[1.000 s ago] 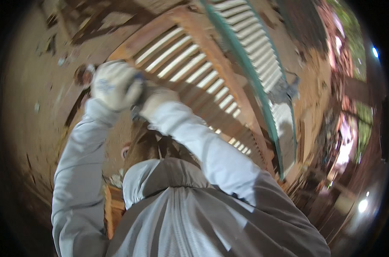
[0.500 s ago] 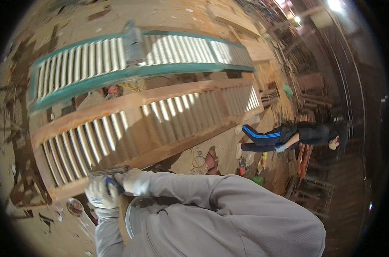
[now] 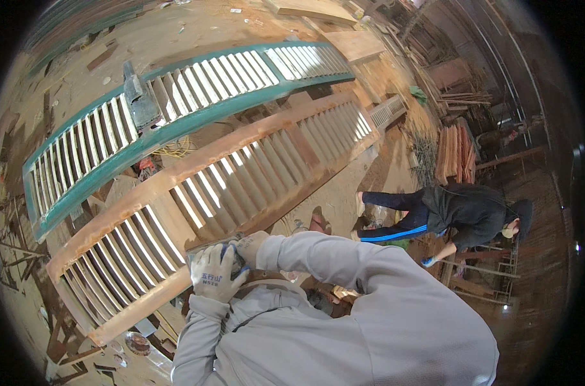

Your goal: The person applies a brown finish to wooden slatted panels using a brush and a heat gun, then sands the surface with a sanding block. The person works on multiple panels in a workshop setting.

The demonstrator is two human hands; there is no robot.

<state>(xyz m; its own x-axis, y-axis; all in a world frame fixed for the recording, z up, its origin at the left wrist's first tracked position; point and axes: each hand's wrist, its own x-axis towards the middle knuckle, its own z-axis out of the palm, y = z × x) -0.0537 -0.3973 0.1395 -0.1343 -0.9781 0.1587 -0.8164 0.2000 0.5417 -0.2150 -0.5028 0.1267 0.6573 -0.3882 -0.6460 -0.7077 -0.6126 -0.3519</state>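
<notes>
A bare brown wooden louvred shutter [image 3: 180, 219] lies slantwise in front of me, scorched or stained along its edges. My left hand [image 3: 216, 276], in a white work glove, is closed over a dark hand-held tool [image 3: 238, 258] with some blue on it. Against the tool's right side my right hand [image 3: 250, 248], also gloved, is closed, its fingers partly hidden. The tool rests on the shutter's near rail, beside the solid cross-piece. Its exact kind is mostly covered by my hands.
A teal-framed louvred shutter [image 3: 196, 122] lies beyond, with a grey box-shaped tool [image 3: 140, 103] on it. At right, another person [image 3: 463, 212] in dark clothes bends over. Wood scraps [image 3: 64, 341] litter the lower left; stacked boards [image 3: 456, 154] stand behind the person.
My hands and the tool have moved right along the near rail toward the cross-piece. The view has shifted. The other person has gone from upright walking to bending down.
</notes>
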